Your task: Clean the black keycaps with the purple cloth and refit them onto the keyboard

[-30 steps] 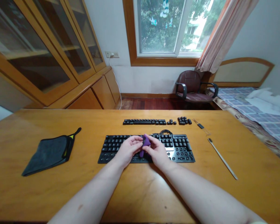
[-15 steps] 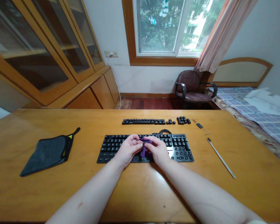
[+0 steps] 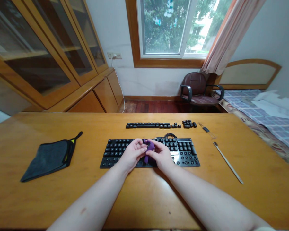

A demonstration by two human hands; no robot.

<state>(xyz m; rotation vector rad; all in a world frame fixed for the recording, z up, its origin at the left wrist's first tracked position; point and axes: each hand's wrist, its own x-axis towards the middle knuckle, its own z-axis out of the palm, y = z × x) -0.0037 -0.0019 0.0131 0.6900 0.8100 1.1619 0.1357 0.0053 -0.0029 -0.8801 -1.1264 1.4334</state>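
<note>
Both my hands meet above the black keyboard [image 3: 114, 153], whose lower rows and part of the number pad show bare key sockets. My left hand [image 3: 132, 154] is closed, pinching a small dark piece that looks like a keycap, mostly hidden by fingers and cloth. In my right hand [image 3: 162, 154] is a purple cloth [image 3: 149, 149], gripped between thumb and fingers and wrapped against the piece. A loose end of the cloth hangs down over the keyboard.
Behind the keyboard lie rows of loose black keycaps [image 3: 148, 125] and a wire keycap puller [image 3: 205, 129]. A long-handled brush [image 3: 228, 163] rests at right. On the left is a folded grey cloth [image 3: 48, 157]. A coiled cable [image 3: 170, 135] sits behind the keyboard.
The purple cloth has shifted slightly left and now covers more of the small dark piece. My right fingers have moved around it; my left hand stays nearly still.
</note>
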